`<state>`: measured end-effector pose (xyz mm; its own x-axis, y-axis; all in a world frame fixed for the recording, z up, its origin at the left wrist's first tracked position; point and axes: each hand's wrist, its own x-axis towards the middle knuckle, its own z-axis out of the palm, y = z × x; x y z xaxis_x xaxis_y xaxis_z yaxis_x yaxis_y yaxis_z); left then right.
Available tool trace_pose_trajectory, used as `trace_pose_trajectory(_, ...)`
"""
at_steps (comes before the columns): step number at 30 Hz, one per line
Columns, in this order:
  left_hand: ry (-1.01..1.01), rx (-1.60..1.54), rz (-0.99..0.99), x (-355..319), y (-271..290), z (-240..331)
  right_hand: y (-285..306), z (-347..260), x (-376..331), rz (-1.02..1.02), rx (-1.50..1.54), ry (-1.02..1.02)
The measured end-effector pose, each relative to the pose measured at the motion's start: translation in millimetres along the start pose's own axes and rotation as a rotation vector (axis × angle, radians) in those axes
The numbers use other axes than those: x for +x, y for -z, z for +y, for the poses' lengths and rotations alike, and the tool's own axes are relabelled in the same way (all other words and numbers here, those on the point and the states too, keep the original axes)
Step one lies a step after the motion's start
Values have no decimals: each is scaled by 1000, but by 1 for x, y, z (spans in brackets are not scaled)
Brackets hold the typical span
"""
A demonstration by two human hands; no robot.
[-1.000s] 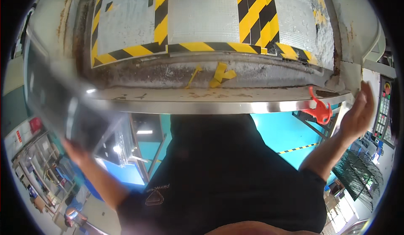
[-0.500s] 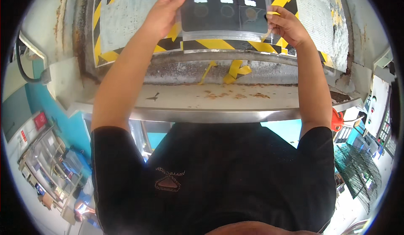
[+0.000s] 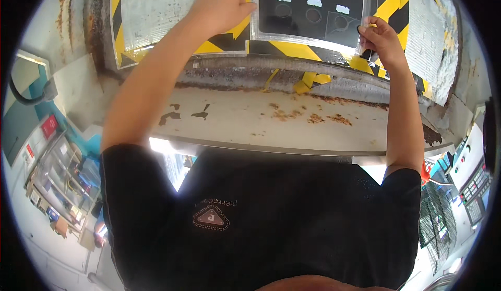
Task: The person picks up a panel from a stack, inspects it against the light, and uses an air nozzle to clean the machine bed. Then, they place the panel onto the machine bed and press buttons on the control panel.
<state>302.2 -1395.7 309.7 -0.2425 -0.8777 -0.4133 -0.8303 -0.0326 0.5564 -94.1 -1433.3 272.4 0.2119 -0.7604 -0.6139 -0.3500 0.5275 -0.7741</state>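
A flat black panel (image 3: 308, 20) with three white patches and three round outlines lies on the pale, tape-edged surface, a clear margin showing around it. My left hand (image 3: 224, 9) is at the panel's left edge, thumb and forefinger apart with a gap between them; its other fingers are folded from view. At the panel's right edge, my right hand (image 3: 383, 40) pinches the clear margin (image 3: 364, 43) between thumb and fingers. Something small and dark shows at those fingertips, too small to name. The panel's far end is cut off by the picture's top.
Yellow-and-black striped tape (image 3: 292, 50) frames the pale surface. Nearer lies a rusty channel with loose yellow tape scraps (image 3: 310, 81), then a cream ledge (image 3: 235, 119) with rust spots. A control panel with buttons (image 3: 472, 181) stands right; cluttered shelves (image 3: 60, 173) stand left.
My view has shifted, so the panel and both hands appear farther right. My left thumb and forefinger have spread at the panel's edge. My right hand keeps its pinch at the right edge.
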Motion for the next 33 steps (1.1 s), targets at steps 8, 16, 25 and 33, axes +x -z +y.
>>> trace_pose_trajectory(8,-131,533,-211,-4,10,18,-4,-2,3,12,-60,-13)
trace_pose_trajectory(16,-477,320,82,-6,-15,-35,-2,-5,5,-61,-132,-32)
trace_pose_trajectory(25,-202,552,-157,-6,5,6,3,-1,4,-69,-171,-23)
trace_pose_trajectory(33,-425,442,61,0,-23,-42,1,-1,6,-75,-139,-20)
